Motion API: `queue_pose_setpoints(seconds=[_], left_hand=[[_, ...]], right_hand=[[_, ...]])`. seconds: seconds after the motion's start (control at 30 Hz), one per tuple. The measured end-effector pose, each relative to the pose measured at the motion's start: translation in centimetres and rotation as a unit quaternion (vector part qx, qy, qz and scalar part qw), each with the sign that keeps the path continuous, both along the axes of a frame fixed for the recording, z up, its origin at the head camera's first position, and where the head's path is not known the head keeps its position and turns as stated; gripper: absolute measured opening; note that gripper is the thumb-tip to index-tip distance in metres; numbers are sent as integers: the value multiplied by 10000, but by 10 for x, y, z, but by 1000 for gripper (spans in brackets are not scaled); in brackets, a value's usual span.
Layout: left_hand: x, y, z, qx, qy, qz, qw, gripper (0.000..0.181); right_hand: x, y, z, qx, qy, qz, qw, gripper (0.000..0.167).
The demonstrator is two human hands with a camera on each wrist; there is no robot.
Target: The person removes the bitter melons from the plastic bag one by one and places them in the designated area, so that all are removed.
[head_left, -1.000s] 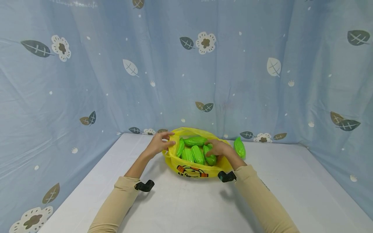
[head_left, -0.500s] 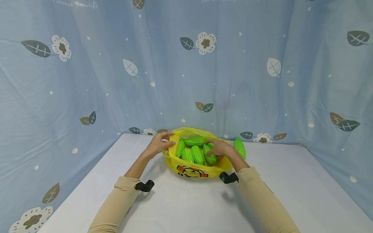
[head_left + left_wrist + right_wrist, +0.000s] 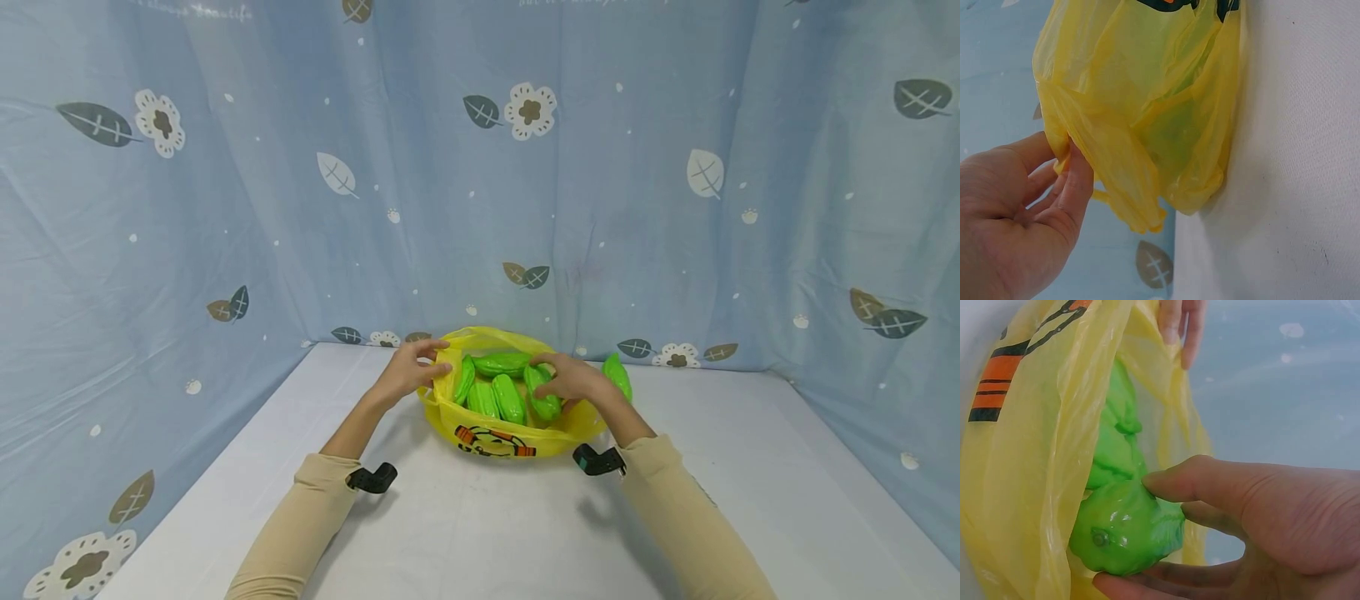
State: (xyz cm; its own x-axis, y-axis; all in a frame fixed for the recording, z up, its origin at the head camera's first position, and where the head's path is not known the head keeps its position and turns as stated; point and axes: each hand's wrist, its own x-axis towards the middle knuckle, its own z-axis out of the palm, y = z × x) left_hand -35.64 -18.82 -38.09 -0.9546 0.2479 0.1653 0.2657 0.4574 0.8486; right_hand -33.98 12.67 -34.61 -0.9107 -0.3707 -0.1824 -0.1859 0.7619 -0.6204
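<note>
The yellow bag (image 3: 555, 437) sits on the counter (image 3: 480, 533), its side pinched by the left grip (image 3: 405, 372); a steady pinch should hold it wide. Inside, the right grip (image 3: 573, 379) holds a green gourd (image 3: 1124, 528), best handled clear of the plastic. White curtain lettering (image 3: 217, 11) seems to read "always beautiful".

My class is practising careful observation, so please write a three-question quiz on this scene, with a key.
1. True or false: the left hand pinches the edge of the yellow bag.
2. Multiple choice: what does the right hand hold between thumb and fingers? A, a cup; B, a green vegetable; C, a spoon.
3. Fill in: the loose vegetable lies outside the bag, on the person's ____ side of it.

Key: 1, true; 2, B; 3, right.
</note>
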Motion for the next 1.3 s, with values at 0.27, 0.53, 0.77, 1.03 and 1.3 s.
queue_pose_setpoints(seconds=[0.27,0.53,0.77,1.03,1.3], left_hand=[[1,0,2,15,-13,-52,10000,52],[1,1,3,15,2,-51,10000,51],[2,1,2,-32,-29,-11,10000,50],[0,0,-1,-33,-38,53,10000,50],[0,0,-1,-65,-54,86,9999,50]], right_hand=[[5,8,1,-215,17,109,9997,66],[12,14,7,-287,256,247,9990,65],[18,18,9,-413,332,394,9978,64],[23,26,10,-519,316,334,9976,64],[24,38,14,-650,295,359,9968,65]])
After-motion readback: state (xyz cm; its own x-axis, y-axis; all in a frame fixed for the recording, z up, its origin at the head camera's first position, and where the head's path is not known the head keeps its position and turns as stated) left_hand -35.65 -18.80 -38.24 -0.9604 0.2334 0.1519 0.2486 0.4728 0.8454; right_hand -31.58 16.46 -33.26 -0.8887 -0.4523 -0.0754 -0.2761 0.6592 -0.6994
